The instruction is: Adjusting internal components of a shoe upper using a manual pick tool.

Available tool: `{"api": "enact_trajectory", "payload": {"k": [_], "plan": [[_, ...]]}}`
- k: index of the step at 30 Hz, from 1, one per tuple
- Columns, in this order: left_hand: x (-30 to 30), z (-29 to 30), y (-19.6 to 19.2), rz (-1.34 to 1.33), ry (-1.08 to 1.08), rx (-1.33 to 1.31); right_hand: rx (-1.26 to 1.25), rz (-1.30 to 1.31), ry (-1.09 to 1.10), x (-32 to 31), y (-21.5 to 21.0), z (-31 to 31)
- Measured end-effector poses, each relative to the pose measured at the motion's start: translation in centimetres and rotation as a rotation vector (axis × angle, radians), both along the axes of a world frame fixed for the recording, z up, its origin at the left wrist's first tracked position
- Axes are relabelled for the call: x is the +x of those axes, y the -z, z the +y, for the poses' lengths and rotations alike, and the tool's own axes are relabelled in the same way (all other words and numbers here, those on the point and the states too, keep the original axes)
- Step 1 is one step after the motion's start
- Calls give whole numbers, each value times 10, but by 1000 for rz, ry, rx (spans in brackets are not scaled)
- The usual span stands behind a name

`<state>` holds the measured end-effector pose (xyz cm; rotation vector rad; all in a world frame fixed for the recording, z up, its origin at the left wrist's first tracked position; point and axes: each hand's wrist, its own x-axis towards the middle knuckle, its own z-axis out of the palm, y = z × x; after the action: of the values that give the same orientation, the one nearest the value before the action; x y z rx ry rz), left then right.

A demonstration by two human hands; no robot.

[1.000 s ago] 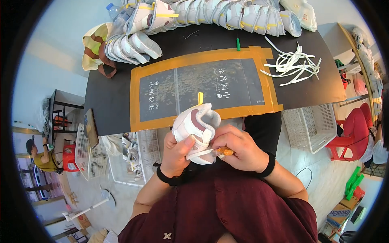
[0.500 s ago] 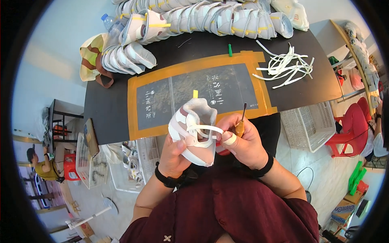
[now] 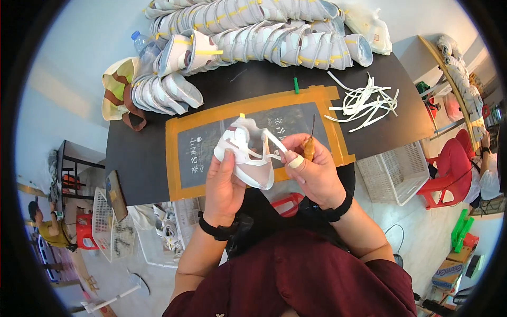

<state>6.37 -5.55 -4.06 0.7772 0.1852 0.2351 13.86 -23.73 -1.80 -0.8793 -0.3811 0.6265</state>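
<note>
The left hand [image 3: 224,182] grips a white shoe upper [image 3: 244,153] above the tabletop [image 3: 137,153] edge — the right hand [image 3: 314,171] has its fingers clenched on an awl [image 3: 310,143] and a white lace [image 3: 275,147].

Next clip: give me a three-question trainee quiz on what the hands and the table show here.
1. True or false: the left hand holds the shoe upper from below.
2. What does the right hand hold besides the white lace?
A. scissors
B. an awl
C. a brush
3. Fill in: loose laces lie on the table to the person's ____.

Key:
1. True; its grip is closed on the upper.
2. B; the awl's wooden handle sits in the grip, point up.
3. Right, beyond the orange-taped mat.
</note>
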Motion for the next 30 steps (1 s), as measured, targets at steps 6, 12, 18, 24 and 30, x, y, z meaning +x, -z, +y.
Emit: {"api": "enact_trajectory", "payload": {"k": [6,12,18,24,30], "plan": [[-11,-2,8,-1,-47,183,-293,-242,60,-6,10,9],[-18,-2,7,-16,5,276,-397,-274,33,-7,17,12],[-18,-9,10,-75,-35,329,-520,-356,103,-11,13,11],[-17,-12,10,-92,-65,364,-401,-88,-36,-9,11,7],[-22,-8,13,-74,-36,335,-384,-291,96,-11,27,19]]}}
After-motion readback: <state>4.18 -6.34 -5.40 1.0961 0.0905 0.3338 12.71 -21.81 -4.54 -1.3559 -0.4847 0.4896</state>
